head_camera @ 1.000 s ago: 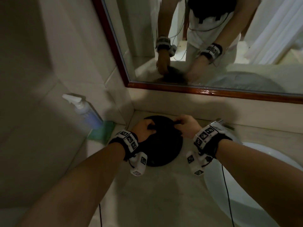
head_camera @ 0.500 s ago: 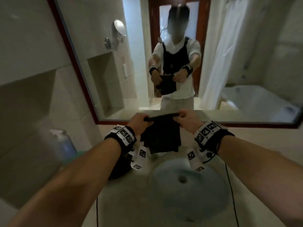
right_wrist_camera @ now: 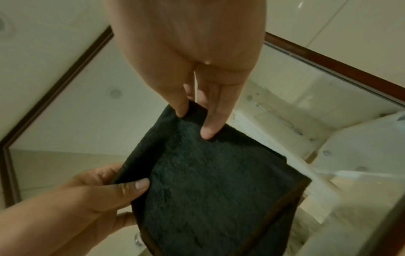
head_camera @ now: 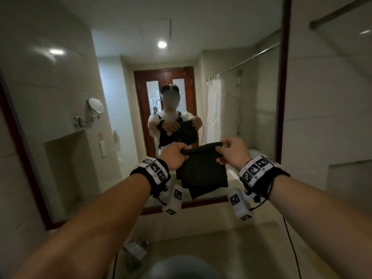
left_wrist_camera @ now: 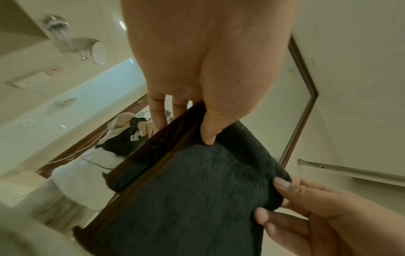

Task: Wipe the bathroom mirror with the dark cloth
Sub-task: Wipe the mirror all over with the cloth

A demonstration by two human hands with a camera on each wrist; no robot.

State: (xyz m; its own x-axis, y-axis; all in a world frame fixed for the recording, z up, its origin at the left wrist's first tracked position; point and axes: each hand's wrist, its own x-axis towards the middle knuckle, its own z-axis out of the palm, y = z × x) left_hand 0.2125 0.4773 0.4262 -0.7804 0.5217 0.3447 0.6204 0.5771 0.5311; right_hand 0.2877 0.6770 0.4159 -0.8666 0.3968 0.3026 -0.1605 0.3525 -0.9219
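A dark terry cloth [head_camera: 203, 170] hangs folded in front of me, held by its top edge. My left hand [head_camera: 174, 156] pinches the cloth's left top corner, and my right hand [head_camera: 231, 152] pinches the right top corner. In the left wrist view the left thumb presses on the cloth [left_wrist_camera: 197, 190], and the right hand [left_wrist_camera: 306, 213] grips the far corner. The right wrist view shows the same cloth [right_wrist_camera: 208, 181] between both hands. The large mirror [head_camera: 231, 67] with its dark red wooden frame [head_camera: 285, 77] fills the wall ahead. The cloth hangs a short way before the glass.
A white basin [head_camera: 181, 266] lies below my arms in a pale stone counter [head_camera: 251, 238]. A round shaving mirror [head_camera: 96, 106] on an arm is reflected at the left. A tiled wall [head_camera: 332, 117] stands to the right of the mirror frame.
Both hands lifted the cloth off the counter at the left and raised it in front of the mirror. My view swung up from the counter to the mirror.
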